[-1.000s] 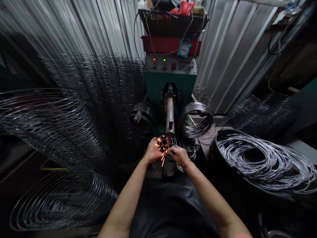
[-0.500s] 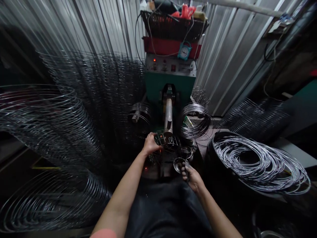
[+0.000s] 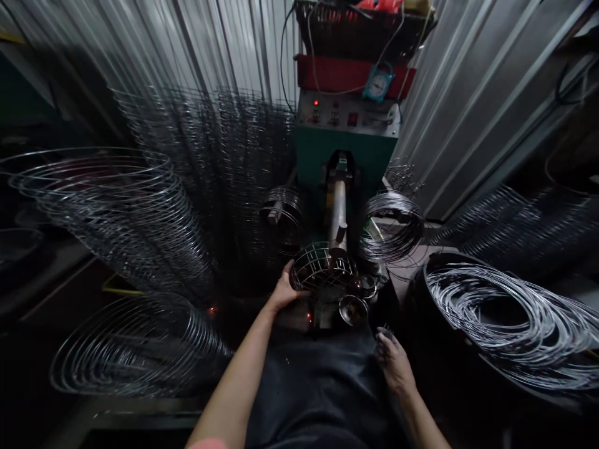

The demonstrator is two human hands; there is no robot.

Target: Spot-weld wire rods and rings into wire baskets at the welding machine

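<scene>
My left hand (image 3: 283, 290) grips the left rim of a round wire basket (image 3: 322, 265), thumb and fingers closed on it. The basket sits tilted under the metal arm (image 3: 339, 218) of a green welding machine (image 3: 311, 149). My right hand (image 3: 394, 362) is over the right side of my dark apron (image 3: 322, 386), fingers curled together. Thin greyish bits show at its fingertips, too dim to name. Up and left of that hand is a small metal bowl (image 3: 353, 310) with small contents I cannot make out. Orange sparks glow near the basket and farther left.
Stacked wire rings (image 3: 135, 206) rise on the left, with more wire hoops (image 3: 135, 349) below. Coils of wire hang at both sides of the machine, including a right coil (image 3: 393, 227). A large black tub (image 3: 421, 299) at right holds many wire rings (image 3: 515, 312).
My right hand has drawn back from the small bowl toward my lap, down and right. The basket has turned or tilted in my left hand. Sparks have appeared. The view has shifted left.
</scene>
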